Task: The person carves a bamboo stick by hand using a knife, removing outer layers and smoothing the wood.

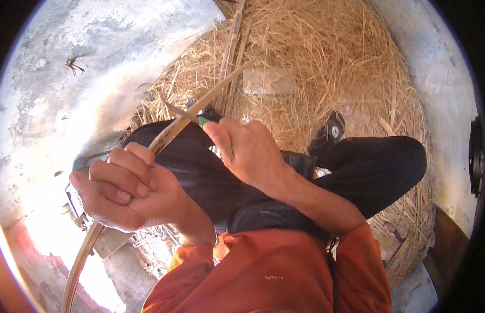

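Strip [172, 131] runs through left hand [130, 190], which is clenched round it. Long axis diagonal, near-left to far-right, bowed at near end. Right hand [253, 156], apart from left, sits just right of strip, clamped on green-handled knife [202, 122]. Blade crosses strip beyond left fist; can't quite tell if touching. Far tip points over straw [331, 57].

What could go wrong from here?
Slip: the knife in the bare right hand crosses the long strip with, in this view, a dark trouser leg close by; a skid might cut it.
Splinters: the left hand grips the strip bare, so rough edges may pierce skin.
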Demonstrator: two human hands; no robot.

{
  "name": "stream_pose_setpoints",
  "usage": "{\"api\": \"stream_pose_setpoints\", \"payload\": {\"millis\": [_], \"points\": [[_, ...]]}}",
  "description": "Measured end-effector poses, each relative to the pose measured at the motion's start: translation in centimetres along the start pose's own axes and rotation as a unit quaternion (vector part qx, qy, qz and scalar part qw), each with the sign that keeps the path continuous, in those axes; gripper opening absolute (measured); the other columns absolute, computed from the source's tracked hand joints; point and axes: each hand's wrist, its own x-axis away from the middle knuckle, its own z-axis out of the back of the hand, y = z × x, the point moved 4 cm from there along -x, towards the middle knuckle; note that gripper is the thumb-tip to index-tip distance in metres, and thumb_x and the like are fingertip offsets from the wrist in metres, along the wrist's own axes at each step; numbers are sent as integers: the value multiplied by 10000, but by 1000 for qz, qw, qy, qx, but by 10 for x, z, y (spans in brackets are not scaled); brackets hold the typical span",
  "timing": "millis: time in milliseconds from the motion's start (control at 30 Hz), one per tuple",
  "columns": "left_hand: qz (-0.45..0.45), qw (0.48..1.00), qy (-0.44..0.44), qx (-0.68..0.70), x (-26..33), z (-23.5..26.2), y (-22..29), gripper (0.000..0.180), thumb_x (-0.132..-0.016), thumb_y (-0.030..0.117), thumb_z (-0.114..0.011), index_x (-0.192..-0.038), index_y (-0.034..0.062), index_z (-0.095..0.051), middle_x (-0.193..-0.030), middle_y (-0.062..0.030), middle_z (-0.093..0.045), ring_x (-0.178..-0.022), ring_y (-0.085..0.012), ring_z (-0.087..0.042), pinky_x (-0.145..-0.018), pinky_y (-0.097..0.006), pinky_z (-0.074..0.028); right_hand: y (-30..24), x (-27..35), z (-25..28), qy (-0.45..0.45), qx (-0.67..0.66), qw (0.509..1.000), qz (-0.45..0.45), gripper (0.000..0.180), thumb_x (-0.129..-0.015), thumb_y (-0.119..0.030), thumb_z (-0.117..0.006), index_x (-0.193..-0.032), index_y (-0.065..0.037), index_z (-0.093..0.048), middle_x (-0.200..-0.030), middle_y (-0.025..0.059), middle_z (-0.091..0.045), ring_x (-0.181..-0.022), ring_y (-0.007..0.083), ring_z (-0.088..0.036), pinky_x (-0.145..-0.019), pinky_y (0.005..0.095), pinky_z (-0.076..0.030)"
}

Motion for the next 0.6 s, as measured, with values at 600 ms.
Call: {"api": "stream_pose_setpoints", "payload": {"millis": [600], "points": [[20,999,-41,27,7,-8,1,422,-932,207,-397,-544,156,-240,-404,3,-207,-312,-81,-122,-311,-250,-170,25,-5,-7,61,-50,997,4,529,-983,-384,-385,-724,38,-572,-607,262,-502,-575,444,-517,-514,461,-406]]}}
